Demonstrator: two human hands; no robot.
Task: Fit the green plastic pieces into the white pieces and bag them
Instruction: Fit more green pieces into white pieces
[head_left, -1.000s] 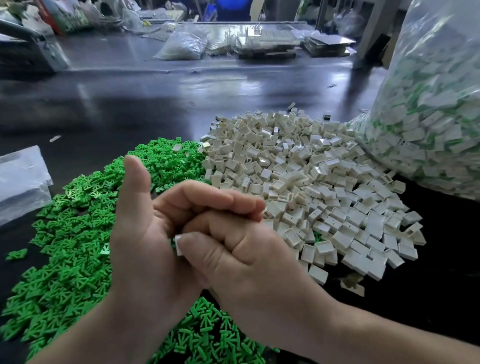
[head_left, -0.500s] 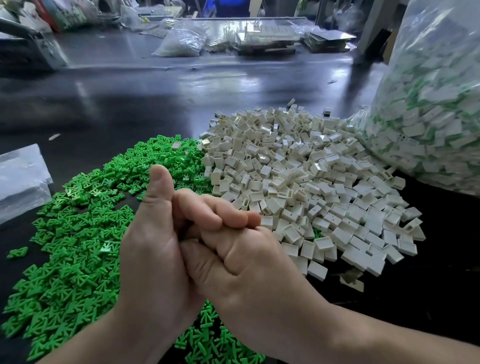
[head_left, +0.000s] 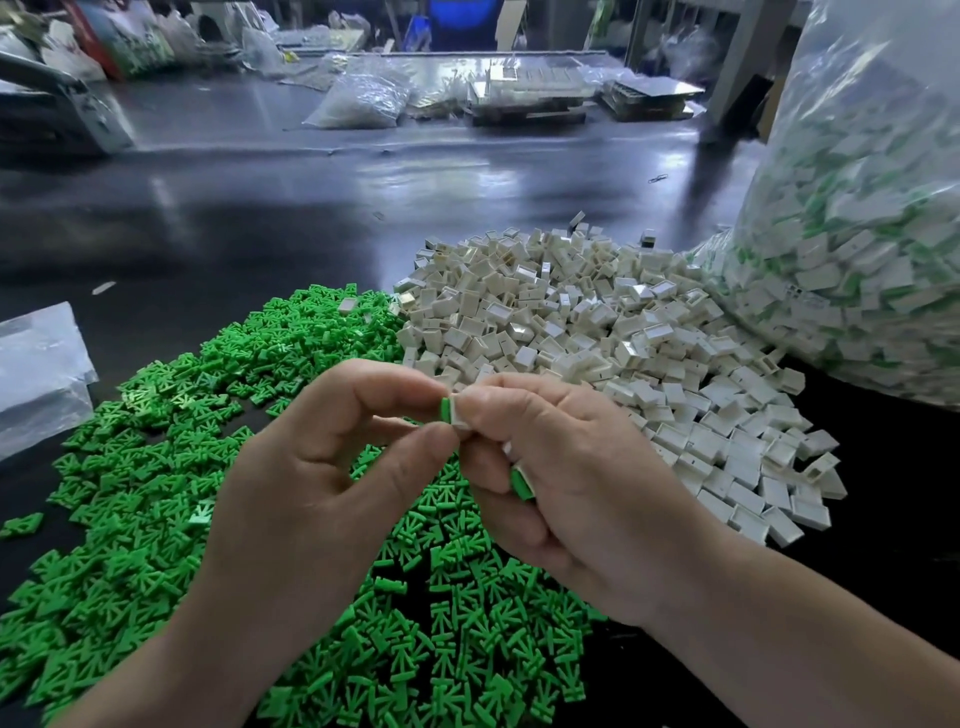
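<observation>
Bag (head_left: 857, 234): right of white pile (head_left: 597, 322), holding fitted pairs.
Green pile (head_left: 156, 467): left of white pile.
Left hand (head_left: 311, 493): in front of white pile, unclasped since a second ago, pinching green piece (head_left: 445, 410).
Right hand (head_left: 571, 483): pinching white piece (head_left: 460, 413), butted against green piece.
Meaning: probably seating the fit, bagging afterwards.

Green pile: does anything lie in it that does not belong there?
Yes. One white piece sits on the far edge of the green pile, a little apart from the white pile where it belongs.
</observation>
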